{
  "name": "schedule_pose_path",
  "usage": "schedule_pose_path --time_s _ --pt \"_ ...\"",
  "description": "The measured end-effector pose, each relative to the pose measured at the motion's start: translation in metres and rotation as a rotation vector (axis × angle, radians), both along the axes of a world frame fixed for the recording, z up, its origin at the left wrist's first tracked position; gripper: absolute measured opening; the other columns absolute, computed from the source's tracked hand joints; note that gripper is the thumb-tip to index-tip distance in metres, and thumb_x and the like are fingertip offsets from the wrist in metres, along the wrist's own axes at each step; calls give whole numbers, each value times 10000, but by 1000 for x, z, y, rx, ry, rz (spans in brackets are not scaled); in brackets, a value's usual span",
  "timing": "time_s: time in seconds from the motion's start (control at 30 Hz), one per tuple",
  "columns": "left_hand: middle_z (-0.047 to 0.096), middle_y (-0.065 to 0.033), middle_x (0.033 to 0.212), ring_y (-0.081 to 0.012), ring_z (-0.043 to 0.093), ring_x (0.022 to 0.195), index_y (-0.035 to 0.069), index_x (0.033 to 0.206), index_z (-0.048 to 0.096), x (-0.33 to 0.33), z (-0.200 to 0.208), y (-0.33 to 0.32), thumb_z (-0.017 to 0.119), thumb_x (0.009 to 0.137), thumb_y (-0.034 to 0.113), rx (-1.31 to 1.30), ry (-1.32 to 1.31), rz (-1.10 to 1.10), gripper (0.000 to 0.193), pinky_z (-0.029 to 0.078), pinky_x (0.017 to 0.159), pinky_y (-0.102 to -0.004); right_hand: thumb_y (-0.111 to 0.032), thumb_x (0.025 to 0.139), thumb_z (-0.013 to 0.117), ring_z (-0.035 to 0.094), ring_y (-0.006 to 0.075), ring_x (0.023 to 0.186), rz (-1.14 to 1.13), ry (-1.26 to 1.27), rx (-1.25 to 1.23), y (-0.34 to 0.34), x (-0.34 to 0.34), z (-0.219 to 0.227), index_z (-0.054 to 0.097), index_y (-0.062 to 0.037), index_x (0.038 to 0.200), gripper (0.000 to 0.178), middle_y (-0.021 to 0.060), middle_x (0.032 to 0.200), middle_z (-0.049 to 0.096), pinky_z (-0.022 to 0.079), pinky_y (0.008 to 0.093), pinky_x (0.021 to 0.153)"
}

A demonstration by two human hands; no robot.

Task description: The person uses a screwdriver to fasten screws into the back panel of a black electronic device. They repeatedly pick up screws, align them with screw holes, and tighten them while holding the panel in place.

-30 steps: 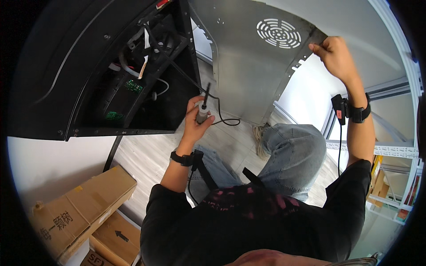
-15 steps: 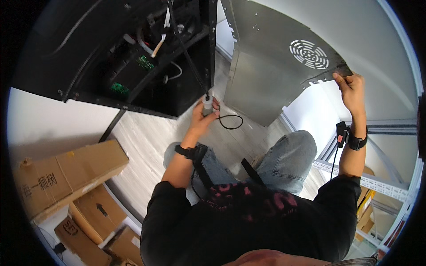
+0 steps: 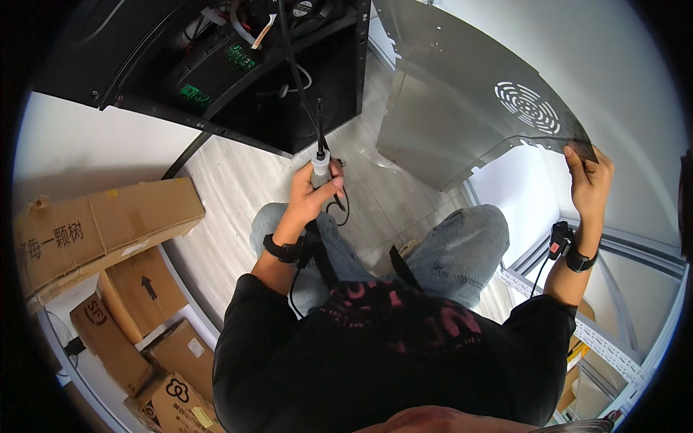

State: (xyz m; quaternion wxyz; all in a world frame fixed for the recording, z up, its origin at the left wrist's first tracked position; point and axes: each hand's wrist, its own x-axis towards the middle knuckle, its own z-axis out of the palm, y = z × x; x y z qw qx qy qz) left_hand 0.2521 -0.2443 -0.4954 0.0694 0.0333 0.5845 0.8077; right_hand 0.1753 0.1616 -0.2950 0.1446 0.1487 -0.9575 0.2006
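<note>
Beside the open black cabinet [image 3: 144,81], in head view, the left hand [image 3: 307,200] curls its fingers around a grey-handled screwdriver [image 3: 320,170]; the right hand [image 3: 592,180] pinches the vented metal panel [image 3: 451,97] by its corner, standing clear, apparently not yet fastened.

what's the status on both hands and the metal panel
Left hand gripping grey-handled tool, shaft pointing away. Right hand pinching metal panel at one corner. Black cable looped beside left hand.

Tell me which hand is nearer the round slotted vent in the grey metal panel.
Right. The right hand holds the panel, lower right of the vent; the left hand is farther off, lower left.
</note>
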Motion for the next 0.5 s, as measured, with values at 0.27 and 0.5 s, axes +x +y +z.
schedule_pose_path --time_s 0.27,0.5 --pt "551 -147 927 -183 608 784 -8 921 542 20 30 11 640 807 33 -81 129 -205 157 538 658 -304 -86 812 674 384 245 484 97 79 -21 -11 0 12 575 68 725 202 117 578 446 289 342 461" --pt "624 -147 885 -204 588 745 15 813 601 47 87 26 698 729 85 11 293 -220 146 460 669 -315 -62 798 680 353 264 457 196 33 -20 0 6 12 484 76 601 310 125 538 402 263 375 447"
